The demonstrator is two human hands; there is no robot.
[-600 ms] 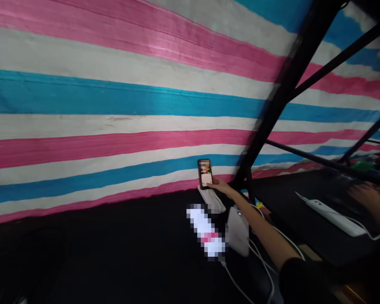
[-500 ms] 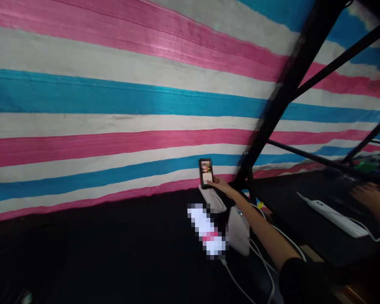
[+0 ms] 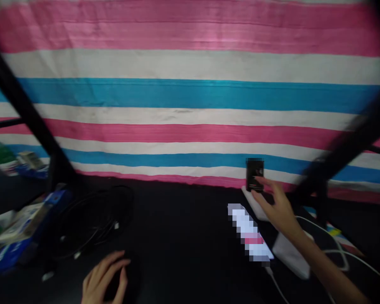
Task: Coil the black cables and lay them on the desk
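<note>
My right hand (image 3: 277, 207) reaches forward, thumb and fingers apart, with its fingertips over the front of a small upright phone-like device (image 3: 254, 171). Whether they press the screen I cannot tell. That device stands at the far end of a white block (image 3: 256, 204), its screen mostly dark. Nearer to me lies a lit phone (image 3: 248, 234), its screen blurred out, with a white cable (image 3: 277, 283) at its lower end. My left hand (image 3: 103, 276) is low on the black table (image 3: 177, 253), fingers loosely curved, thumb apart, holding nothing visible.
Coiled black cables (image 3: 91, 223) lie left of centre, beside blue-and-white boxes (image 3: 28, 228). A white box-like thing (image 3: 291, 255) stands under my right forearm, among white cables. Dark slanted frame posts (image 3: 25, 97) rise on both sides before a striped sheet (image 3: 177, 95).
The view has swung left, bringing my left hand, the cables and the boxes in. The small device's screen has gone from a bright picture to dark. Another person's hand has left view.
</note>
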